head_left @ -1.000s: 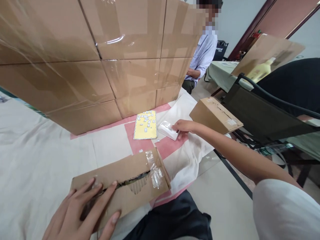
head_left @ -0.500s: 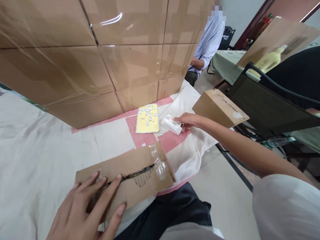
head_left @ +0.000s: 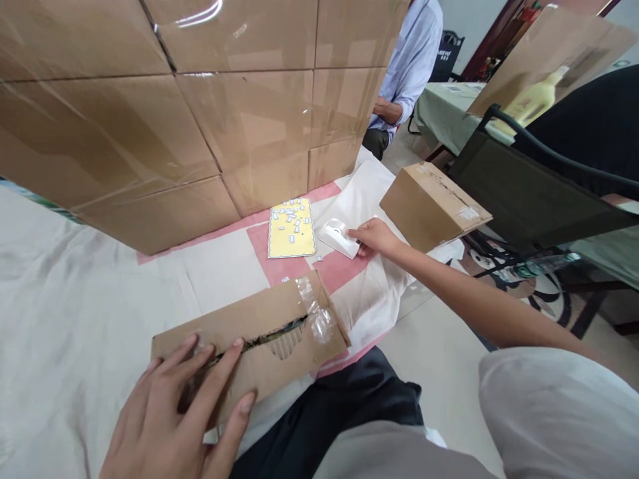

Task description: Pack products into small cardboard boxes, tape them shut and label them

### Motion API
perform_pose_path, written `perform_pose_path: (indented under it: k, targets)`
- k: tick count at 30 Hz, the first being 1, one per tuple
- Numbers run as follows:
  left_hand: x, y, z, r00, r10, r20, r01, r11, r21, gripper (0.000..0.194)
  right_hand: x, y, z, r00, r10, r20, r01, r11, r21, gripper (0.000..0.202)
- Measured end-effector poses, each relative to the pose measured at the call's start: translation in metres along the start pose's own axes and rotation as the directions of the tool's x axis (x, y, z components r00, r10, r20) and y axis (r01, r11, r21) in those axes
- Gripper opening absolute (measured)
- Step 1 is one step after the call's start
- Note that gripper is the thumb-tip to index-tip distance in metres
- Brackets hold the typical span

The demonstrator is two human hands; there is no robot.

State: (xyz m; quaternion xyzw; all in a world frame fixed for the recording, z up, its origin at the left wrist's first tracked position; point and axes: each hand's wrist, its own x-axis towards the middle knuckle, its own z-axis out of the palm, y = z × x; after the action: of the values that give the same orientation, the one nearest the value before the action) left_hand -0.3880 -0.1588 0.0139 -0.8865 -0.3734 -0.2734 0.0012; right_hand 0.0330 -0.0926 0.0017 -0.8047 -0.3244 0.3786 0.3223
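Observation:
My left hand (head_left: 180, 406) lies with fingers spread on a taped cardboard box (head_left: 279, 309) close to me, over a dark slit in its top. Farther off, my right hand (head_left: 374, 237) is closed in a pinch at the right edge of a white, bent, paper-like piece (head_left: 333, 234), whose exact kind I cannot make out. The piece rests low over the cloth, with a small opening or mark near its middle. Just left of it lies a yellow card (head_left: 291, 243) with several small white pieces scattered on its upper part.
A wall of large taped cartons (head_left: 259, 126) rises behind the card. Another cardboard box (head_left: 424, 206) stands beyond my right forearm, near a dark folding chair (head_left: 539, 186). A person in a light blue shirt (head_left: 417, 53) sits past the cartons. White and pink cloth (head_left: 214, 273) covers the surface.
The view has shifted slightly. My right hand has changed its hold on the white piece, and its thumb now pinches nearer the edge. My left hand stays on the box.

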Motion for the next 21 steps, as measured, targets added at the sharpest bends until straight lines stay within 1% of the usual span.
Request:
perform_pose_path:
  k: [3, 5, 7, 8, 11, 13, 15, 21]
  targets:
    - [0.002, 0.002, -0.001, 1.000, 0.003, -0.013, -0.003, 1.000, 0.009, 0.059, -0.005, 0.016, 0.009, 0.980, -0.173, -0.098, 0.182, 0.980, 0.084, 0.059]
    - [0.003, 0.002, -0.001, 1.000, 0.014, -0.013, -0.014, 1.000, 0.010, 0.060, -0.006, 0.026, 0.013, 0.969, -0.213, -0.125, 0.230, 0.962, 0.149, 0.057]
    - [0.002, 0.002, -0.001, 1.000, 0.013, -0.009, -0.013, 1.000, 0.010, 0.060, -0.005, 0.032, 0.013, 0.972, -0.202, -0.122, 0.224, 0.951, 0.211, 0.052]
    - [0.002, 0.001, -0.001, 1.000, 0.011, -0.005, -0.011, 1.000, 0.010, 0.060, -0.005, 0.034, 0.012, 0.978, -0.179, -0.111, 0.202, 0.948, 0.247, 0.049]
    - [0.000, 0.001, 0.000, 1.000, 0.001, 0.008, -0.001, 1.000, 0.010, 0.060, -0.004, 0.035, 0.006, 0.995, -0.092, -0.044, 0.102, 0.919, 0.382, 0.036]
    - [-0.001, 0.001, 0.000, 1.000, -0.004, 0.013, 0.004, 1.000, 0.008, 0.060, -0.005, 0.036, 0.002, 0.997, -0.078, -0.001, 0.070, 0.887, 0.457, 0.030]
    - [0.000, 0.002, -0.001, 1.000, -0.007, 0.008, 0.007, 1.000, 0.009, 0.060, -0.006, 0.038, 0.000, 0.995, -0.099, 0.011, 0.081, 0.863, 0.499, 0.029]
    - [0.002, 0.004, -0.002, 1.000, -0.017, 0.007, 0.017, 1.000, 0.004, 0.059, -0.007, 0.052, 0.005, 0.985, -0.168, -0.043, 0.161, 0.794, 0.586, 0.028]
